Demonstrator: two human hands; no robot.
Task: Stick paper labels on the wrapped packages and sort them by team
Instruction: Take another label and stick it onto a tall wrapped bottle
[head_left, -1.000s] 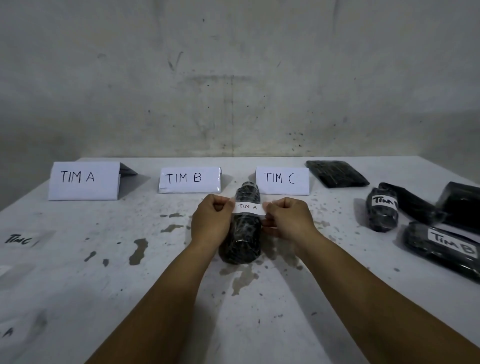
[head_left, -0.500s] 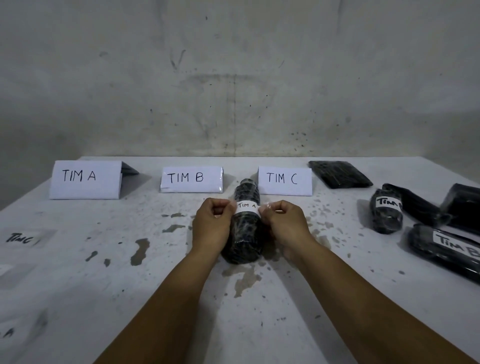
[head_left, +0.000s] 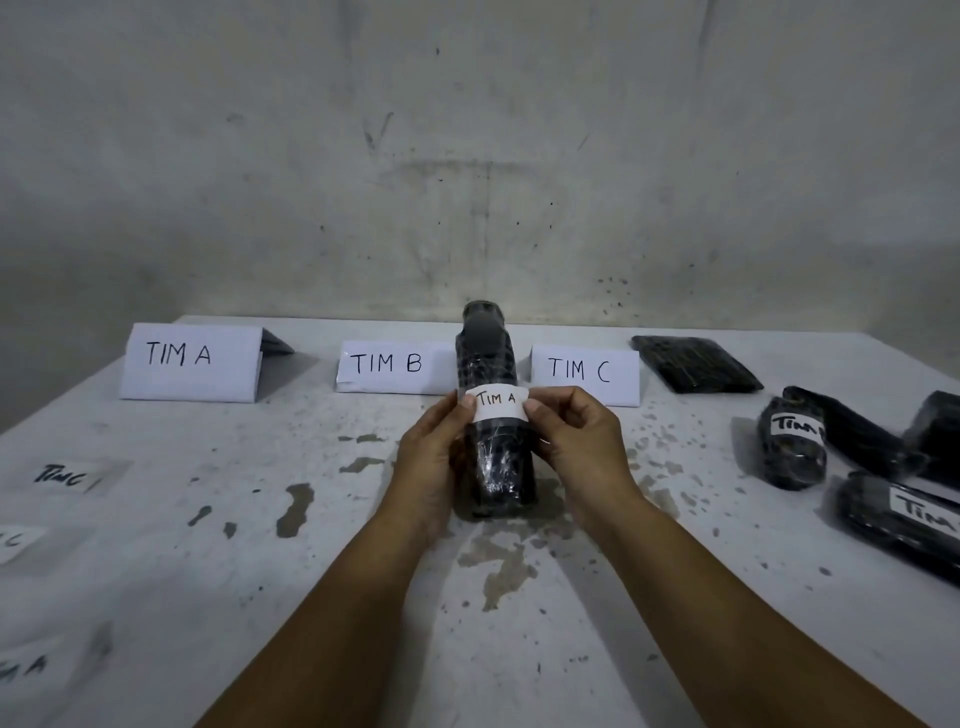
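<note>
Head view: the wrapped package (head_left: 493, 415), flat 1 s ago, is now tilted up before the TIM C sign (head_left: 584, 375), gripped by the left hand (head_left: 434, 457) and right hand (head_left: 576, 441), thumbs pressed on its TIM A label (head_left: 497, 405) (labelling likely done; sorting next).

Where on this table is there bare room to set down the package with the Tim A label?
The table lies bare in front of the TIM A sign, up to the loose labels at the left edge. A smaller bare patch lies ahead of the TIM B sign, beside the left hand. The right side is crowded with wrapped packages.
</note>
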